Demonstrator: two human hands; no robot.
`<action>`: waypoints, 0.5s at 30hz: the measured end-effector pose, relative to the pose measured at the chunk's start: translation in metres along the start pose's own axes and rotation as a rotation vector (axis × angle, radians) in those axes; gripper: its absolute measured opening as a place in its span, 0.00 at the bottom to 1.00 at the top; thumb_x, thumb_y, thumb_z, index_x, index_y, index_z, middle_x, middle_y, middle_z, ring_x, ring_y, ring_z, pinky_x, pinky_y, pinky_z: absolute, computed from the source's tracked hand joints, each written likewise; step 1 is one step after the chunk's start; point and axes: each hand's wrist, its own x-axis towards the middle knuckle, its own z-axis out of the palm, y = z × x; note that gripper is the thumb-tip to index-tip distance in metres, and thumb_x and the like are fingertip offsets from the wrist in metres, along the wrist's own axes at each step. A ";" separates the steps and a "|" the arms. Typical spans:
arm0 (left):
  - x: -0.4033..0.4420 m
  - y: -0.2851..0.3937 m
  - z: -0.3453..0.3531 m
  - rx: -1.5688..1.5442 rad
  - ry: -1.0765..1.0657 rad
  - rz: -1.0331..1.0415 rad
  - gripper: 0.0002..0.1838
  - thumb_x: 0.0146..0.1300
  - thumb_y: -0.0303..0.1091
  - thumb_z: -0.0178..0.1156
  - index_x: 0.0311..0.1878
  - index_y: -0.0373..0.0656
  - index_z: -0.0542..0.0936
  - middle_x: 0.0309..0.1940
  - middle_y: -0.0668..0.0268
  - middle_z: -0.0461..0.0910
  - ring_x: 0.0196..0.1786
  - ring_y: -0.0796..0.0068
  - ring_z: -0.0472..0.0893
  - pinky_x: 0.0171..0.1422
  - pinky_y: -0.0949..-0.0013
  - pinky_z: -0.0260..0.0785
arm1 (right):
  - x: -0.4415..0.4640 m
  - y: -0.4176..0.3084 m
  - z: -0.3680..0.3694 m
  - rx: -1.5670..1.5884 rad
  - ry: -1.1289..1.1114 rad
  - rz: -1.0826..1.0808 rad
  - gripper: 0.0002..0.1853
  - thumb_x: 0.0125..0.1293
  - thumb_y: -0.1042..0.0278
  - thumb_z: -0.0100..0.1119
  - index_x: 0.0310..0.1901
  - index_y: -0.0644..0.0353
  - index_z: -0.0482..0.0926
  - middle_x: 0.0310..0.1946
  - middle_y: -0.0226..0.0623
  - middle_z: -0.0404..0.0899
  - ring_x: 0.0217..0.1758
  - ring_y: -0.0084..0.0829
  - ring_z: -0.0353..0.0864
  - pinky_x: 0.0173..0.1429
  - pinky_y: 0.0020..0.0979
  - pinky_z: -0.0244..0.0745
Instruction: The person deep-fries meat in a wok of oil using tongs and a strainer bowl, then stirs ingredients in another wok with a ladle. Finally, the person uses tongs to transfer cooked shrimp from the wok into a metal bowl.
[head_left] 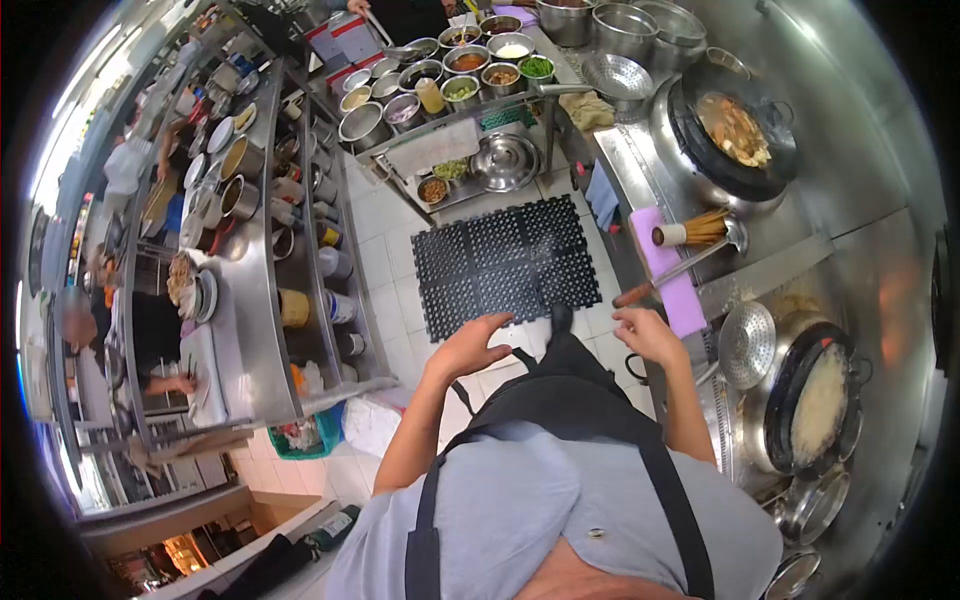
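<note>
My left hand (474,347) is held out over the floor with its fingers apart and nothing in it. On the right, my right hand (645,335) has curled fingers near the wooden handle of a ladle (736,238); a gap shows between hand and handle. That ladle lies across a purple cloth (668,272) at the stove's edge, beside a bamboo brush (690,232). A wok (690,150) behind holds reddish food (735,132). Nearer, a second wok (775,400) holds pale, foamy contents (818,403). A perforated skimmer (746,345) rests beside it.
A black rubber mat (505,262) covers the floor ahead. Behind it stands a steel cart (450,128) with several bowls of ingredients. A long steel counter (240,290) runs along the left, with a co-worker (150,345) beyond it. A green basket (305,433) sits on the floor.
</note>
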 end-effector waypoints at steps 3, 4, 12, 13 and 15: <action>0.031 -0.019 -0.037 -0.076 0.008 -0.078 0.33 0.63 0.37 0.66 0.69 0.33 0.71 0.64 0.46 0.76 0.64 0.48 0.77 0.71 0.57 0.68 | 0.094 -0.024 -0.046 0.082 -0.050 0.148 0.18 0.63 0.69 0.61 0.53 0.68 0.83 0.39 0.53 0.86 0.43 0.45 0.87 0.50 0.41 0.80; 0.042 -0.024 -0.050 -0.125 -0.014 -0.116 0.33 0.63 0.37 0.66 0.69 0.34 0.71 0.64 0.46 0.76 0.63 0.48 0.78 0.70 0.57 0.69 | 0.135 -0.016 -0.058 0.068 0.047 0.030 0.18 0.63 0.70 0.60 0.53 0.67 0.83 0.38 0.52 0.86 0.42 0.45 0.88 0.50 0.41 0.80; 0.120 -0.091 -0.148 -0.100 0.116 -0.473 0.32 0.62 0.37 0.66 0.69 0.38 0.72 0.61 0.47 0.79 0.60 0.49 0.81 0.63 0.56 0.74 | 0.556 -0.017 -0.186 -0.195 0.443 -0.302 0.14 0.63 0.75 0.56 0.49 0.62 0.86 0.38 0.52 0.85 0.39 0.46 0.86 0.48 0.42 0.79; 0.124 -0.093 -0.162 -0.127 0.141 -0.551 0.32 0.62 0.37 0.66 0.69 0.39 0.72 0.60 0.47 0.80 0.60 0.48 0.81 0.63 0.56 0.74 | 0.605 -0.011 -0.188 -0.251 0.500 -0.322 0.14 0.63 0.75 0.55 0.48 0.61 0.87 0.40 0.53 0.85 0.42 0.51 0.86 0.52 0.45 0.79; 0.121 -0.116 -0.173 -0.176 0.249 -0.631 0.31 0.62 0.35 0.66 0.69 0.38 0.73 0.57 0.46 0.81 0.56 0.53 0.84 0.59 0.58 0.76 | 0.680 -0.003 -0.193 -0.402 0.430 -0.219 0.15 0.58 0.79 0.55 0.45 0.58 0.86 0.40 0.54 0.85 0.48 0.51 0.86 0.52 0.49 0.80</action>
